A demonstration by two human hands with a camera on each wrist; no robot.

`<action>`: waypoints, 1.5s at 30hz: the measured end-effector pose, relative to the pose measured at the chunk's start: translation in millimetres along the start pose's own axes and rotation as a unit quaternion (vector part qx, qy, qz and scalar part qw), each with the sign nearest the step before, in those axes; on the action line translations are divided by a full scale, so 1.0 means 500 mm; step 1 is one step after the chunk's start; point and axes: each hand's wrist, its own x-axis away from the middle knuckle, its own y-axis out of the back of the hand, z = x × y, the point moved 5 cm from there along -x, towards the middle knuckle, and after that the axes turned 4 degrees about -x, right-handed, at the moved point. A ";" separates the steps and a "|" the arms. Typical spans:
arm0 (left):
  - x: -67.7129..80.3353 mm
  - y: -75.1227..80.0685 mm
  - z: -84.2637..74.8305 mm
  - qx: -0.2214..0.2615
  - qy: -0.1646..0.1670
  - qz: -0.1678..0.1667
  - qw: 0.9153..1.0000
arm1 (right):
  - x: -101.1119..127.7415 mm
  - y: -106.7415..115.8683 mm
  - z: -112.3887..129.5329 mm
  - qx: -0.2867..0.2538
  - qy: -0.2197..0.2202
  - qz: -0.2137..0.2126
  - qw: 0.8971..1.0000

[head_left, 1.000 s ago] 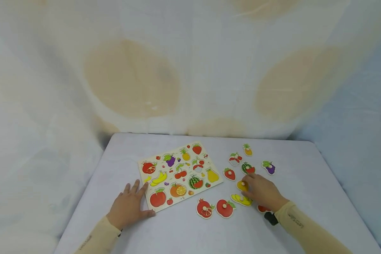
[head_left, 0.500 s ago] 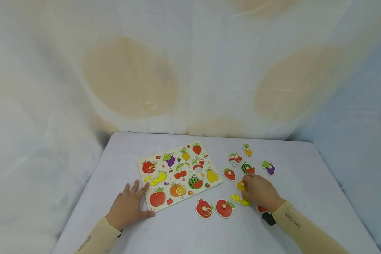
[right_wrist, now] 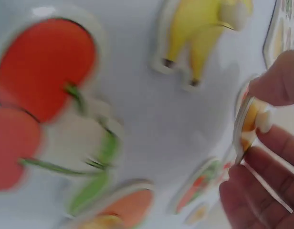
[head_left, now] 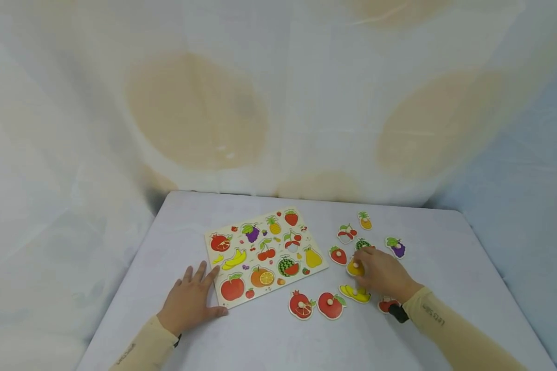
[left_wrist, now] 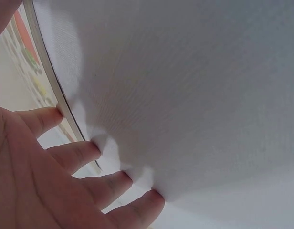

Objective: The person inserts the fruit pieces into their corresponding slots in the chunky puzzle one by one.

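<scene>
Nearest, the left hand (head_left: 190, 301) lies flat with fingers spread at the fruit puzzle board's (head_left: 264, 255) near corner on the surface (head_left: 269, 340), while farther right the right hand (head_left: 382, 273) pinches the tilted orange piece (head_left: 354, 268) among loose pieces.

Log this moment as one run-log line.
left hand: flat, touching wooden fruit puzzle board | right hand: pinching yellow-orange knobbed puzzle piece

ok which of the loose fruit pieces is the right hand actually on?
The orange/yellow piece, between the strawberry piece and the banana piece. The right hand pinches it at its edge and tilts it up; the other loose pieces lie flat, untouched.
</scene>
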 end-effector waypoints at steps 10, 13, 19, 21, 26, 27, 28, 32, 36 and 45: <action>-0.004 0.010 0.002 0.006 0.003 -0.013 1.000 | -0.076 0.036 0.093 -0.026 0.122 0.015 0.992; -0.004 0.012 -0.003 0.015 0.008 -0.003 1.000 | -0.097 0.026 0.111 -0.022 0.137 0.033 0.990; -0.005 0.010 -0.006 0.029 0.018 0.013 0.999 | -0.125 -0.009 0.137 -0.007 0.159 0.064 0.985; -0.005 0.010 -0.006 0.030 0.019 0.013 0.999 | -0.131 -0.020 0.141 0.010 0.161 0.066 0.985; -0.004 0.011 -0.007 0.031 0.018 0.012 0.999 | -0.139 -0.035 0.147 0.039 0.163 0.069 0.983; -0.003 0.012 -0.007 0.031 0.018 0.011 0.999 | -0.140 -0.036 0.148 0.041 0.164 0.070 0.983; -0.002 0.013 -0.007 0.031 0.018 0.012 0.999 | -0.140 -0.036 0.149 0.044 0.167 0.069 0.982; 0.000 0.015 -0.008 0.030 0.018 0.011 0.999 | -0.140 -0.036 0.151 0.043 0.182 0.067 0.980; 0.001 0.016 -0.008 0.029 0.019 0.009 0.999 | -0.140 -0.037 0.153 0.034 0.206 0.062 0.976; 0.002 0.016 -0.008 0.031 0.023 0.013 0.999 | -0.133 -0.039 0.156 0.033 0.203 0.054 0.977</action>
